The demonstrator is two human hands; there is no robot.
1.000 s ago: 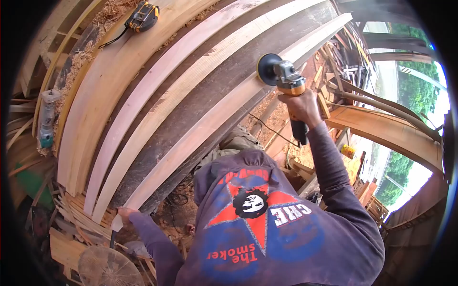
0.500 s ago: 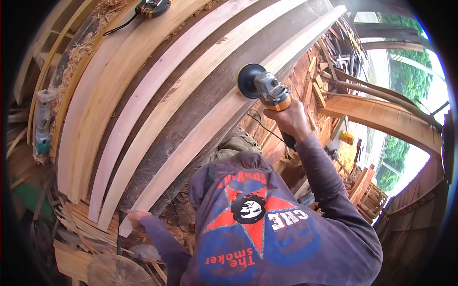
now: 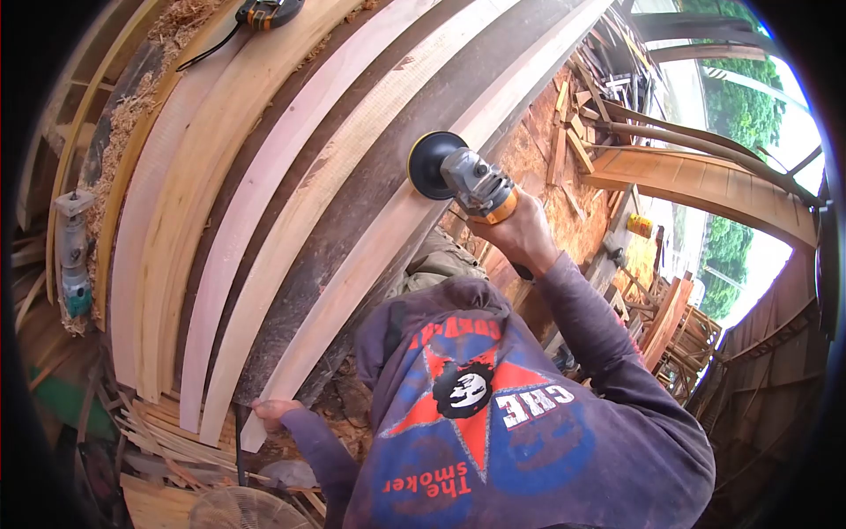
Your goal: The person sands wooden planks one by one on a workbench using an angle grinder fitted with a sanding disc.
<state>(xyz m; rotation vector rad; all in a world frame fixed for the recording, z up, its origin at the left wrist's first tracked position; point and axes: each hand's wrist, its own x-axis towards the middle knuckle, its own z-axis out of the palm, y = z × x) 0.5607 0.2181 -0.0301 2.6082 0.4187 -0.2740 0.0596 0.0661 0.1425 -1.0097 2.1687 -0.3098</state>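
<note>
My right hand (image 3: 522, 231) is wrapped around the body of an angle grinder (image 3: 480, 183) with a round, yellow-edged sanding disc (image 3: 435, 165). The disc lies against a long, pale wooden plank (image 3: 352, 260), roughly midway along the part in view. Down at the plank's near end, my left hand (image 3: 275, 410) grips its edge, with the fingers partly hidden. This plank rests on a dark, dusty surface (image 3: 344, 198), beside several other long, curved planks.
A tape measure (image 3: 269, 12) lies on the boards at the top. A teal-and-grey power tool (image 3: 74, 256) sits among wood shavings at the left. Wood scraps (image 3: 564, 145) lie beyond the grinder, near a yellow can (image 3: 640, 226). A round wire guard (image 3: 247, 511) is at the bottom.
My right hand and the grinder have moved down and left along the plank, towards my left hand. My left hand still holds the plank's near end; the whole view has shifted slightly.
</note>
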